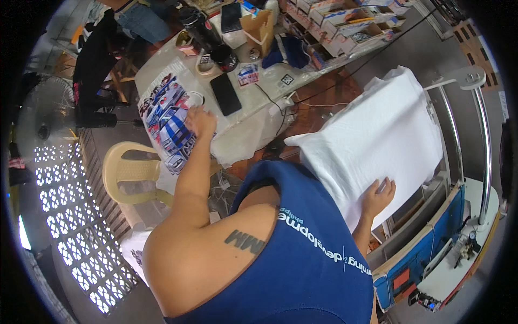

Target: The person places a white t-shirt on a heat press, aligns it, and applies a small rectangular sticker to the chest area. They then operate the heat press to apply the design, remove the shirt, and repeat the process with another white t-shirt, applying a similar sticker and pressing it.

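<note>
My left hand (pixel 202 122) reaches over the table at the left. Its bent fingers rest at the right edge of a colorful printed sheet (pixel 174 127) with blue and white vehicle pictures. I cannot see the sheet lifted there. Just beyond the fingers sits a round white roll (pixel 195 99), partly covered by the hand. A dark phone (pixel 225 94) lies to its right. On my right, a white cloth, seemingly a shirt (pixel 377 129), is spread over a raised flat surface. My right hand (pixel 379 196) lies on its near part, fingers apart.
The table (pixel 259 116) also carries black cylindrical containers (pixel 199 29), a tape roll (pixel 206 65) and a brown paper bag (pixel 258 31). A tan plastic chair (pixel 129 173) stands beside it. Metal tubes (pixel 483 146) and a blue-sided machine (pixel 421 248) flank the cloth. A cable crosses the gap.
</note>
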Demonstrator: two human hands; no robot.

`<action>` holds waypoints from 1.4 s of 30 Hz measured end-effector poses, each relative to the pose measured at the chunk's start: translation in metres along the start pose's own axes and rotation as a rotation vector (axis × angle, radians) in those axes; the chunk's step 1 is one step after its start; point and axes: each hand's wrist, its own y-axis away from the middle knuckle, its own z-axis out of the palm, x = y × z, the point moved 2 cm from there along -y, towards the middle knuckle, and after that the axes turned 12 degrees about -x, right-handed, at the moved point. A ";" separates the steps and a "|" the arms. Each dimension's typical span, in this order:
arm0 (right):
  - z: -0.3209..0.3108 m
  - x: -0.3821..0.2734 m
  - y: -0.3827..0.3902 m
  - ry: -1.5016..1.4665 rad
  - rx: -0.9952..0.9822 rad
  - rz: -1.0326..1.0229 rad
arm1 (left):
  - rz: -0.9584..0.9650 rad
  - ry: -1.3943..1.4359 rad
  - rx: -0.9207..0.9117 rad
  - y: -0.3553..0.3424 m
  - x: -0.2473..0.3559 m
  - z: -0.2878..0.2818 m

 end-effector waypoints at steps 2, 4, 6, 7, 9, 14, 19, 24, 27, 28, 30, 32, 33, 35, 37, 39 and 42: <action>0.001 0.000 0.001 0.082 0.000 -0.008 | 0.174 0.209 -0.073 -0.018 0.049 -0.019; 0.002 0.000 0.002 0.100 0.000 -0.027 | 0.296 0.378 -0.329 -0.039 0.099 -0.026; 0.001 -0.001 0.003 0.095 0.009 -0.036 | 0.385 0.234 -0.353 -0.053 0.146 -0.031; 0.001 -0.002 0.002 0.098 0.006 -0.032 | 0.367 0.183 -0.333 -0.060 0.160 -0.032; 0.001 -0.004 0.001 0.103 0.001 -0.023 | 0.356 0.103 -0.289 -0.072 0.181 -0.035; 0.000 -0.006 0.001 0.082 0.011 -0.022 | 0.257 -0.110 -0.347 -0.080 0.190 -0.028; 0.003 0.001 0.002 0.059 0.036 -0.042 | 0.248 0.479 -0.358 -0.097 0.177 -0.015; -0.011 -0.007 -0.001 -0.103 0.081 -0.005 | 0.502 0.795 -0.188 -0.091 0.210 -0.062; -0.031 -0.034 -0.001 -0.276 0.122 -0.145 | 0.621 1.151 -0.761 -0.022 0.286 -0.099; -0.037 -0.043 -0.001 -0.377 0.020 -0.115 | 0.776 1.172 -0.987 0.015 0.314 -0.115; -0.044 -0.060 0.002 -0.715 -0.346 -0.023 | 1.396 0.997 -1.213 0.099 0.366 -0.144; -0.055 -0.069 0.006 -0.905 -0.597 -0.065 | 1.885 0.603 -0.927 0.172 0.398 -0.168; -0.060 -0.068 0.008 -0.855 -0.697 0.023 | 1.935 0.599 -0.995 0.193 0.408 -0.175; -0.067 -0.061 0.013 -0.905 -0.797 0.086 | 1.996 0.570 -1.096 0.224 0.425 -0.186; -0.070 -0.046 0.016 -0.959 -0.808 0.210 | 2.035 0.510 -1.160 0.242 0.441 -0.187; -0.070 -0.031 0.015 -0.982 -0.673 0.182 | 2.113 0.535 -1.190 0.255 0.457 -0.183; -0.062 -0.003 0.008 -1.020 -0.569 0.330 | 2.136 0.388 -1.219 0.269 0.495 -0.164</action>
